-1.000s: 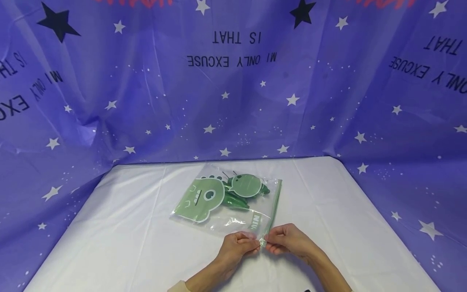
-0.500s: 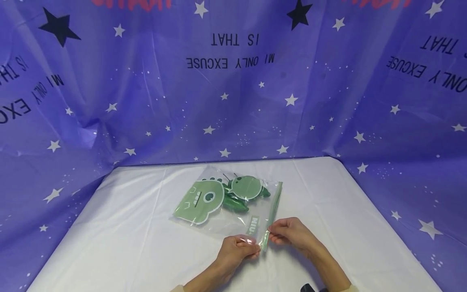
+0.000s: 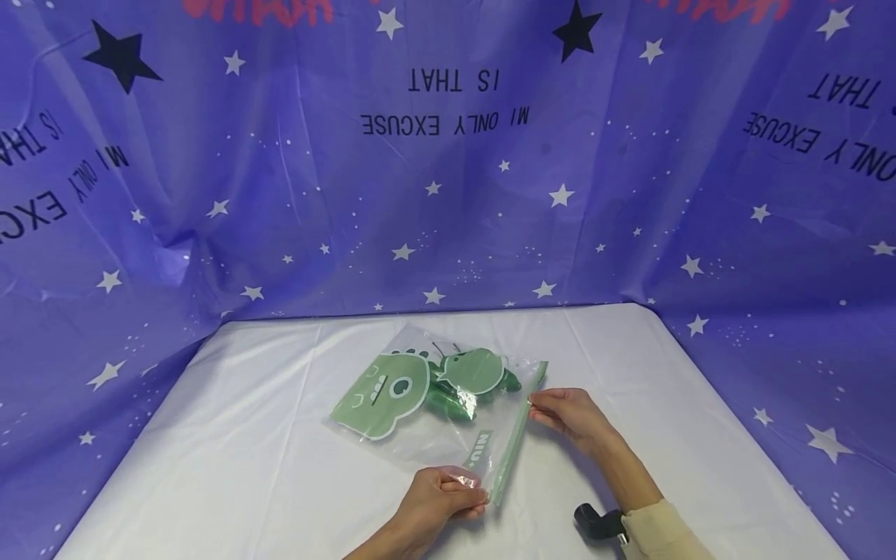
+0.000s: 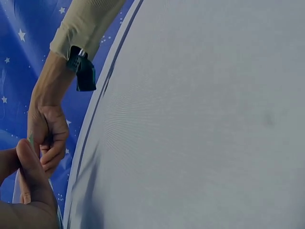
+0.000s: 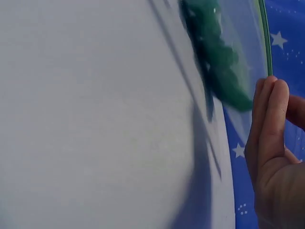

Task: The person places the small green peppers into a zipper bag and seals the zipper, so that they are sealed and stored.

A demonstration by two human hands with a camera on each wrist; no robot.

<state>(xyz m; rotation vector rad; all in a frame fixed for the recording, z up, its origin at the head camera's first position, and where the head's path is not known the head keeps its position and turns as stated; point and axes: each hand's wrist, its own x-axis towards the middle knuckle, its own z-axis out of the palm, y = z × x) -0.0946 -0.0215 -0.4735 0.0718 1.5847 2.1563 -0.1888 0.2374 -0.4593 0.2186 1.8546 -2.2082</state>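
A clear zip bag (image 3: pixel 378 397) printed with a green cartoon dinosaur lies on the white table, its green zip strip (image 3: pixel 514 451) along the right edge. Inside are dark green glossy items (image 3: pixel 451 403), partly hidden by the print; their kind cannot be made out. My left hand (image 3: pixel 435 502) pinches the bag's near corner beside the strip's end. Higher on the same strip, my right hand (image 3: pixel 572 416) pinches it between thumb and fingers. In the right wrist view the strip runs down into the right hand's fingertips (image 5: pixel 279 90), with the green contents hanging beside it.
A white cloth covers the table (image 3: pixel 210 467). Purple curtains (image 3: pixel 448 194) with stars and lettering stand behind it and on both sides. A black device (image 3: pixel 598 521) is at the right wrist by the beige sleeve (image 3: pixel 661 533).
My right hand has slid up and away along the zip strip from the near corner. The left hand keeps its pinch on the corner and has shifted slightly nearer and left.
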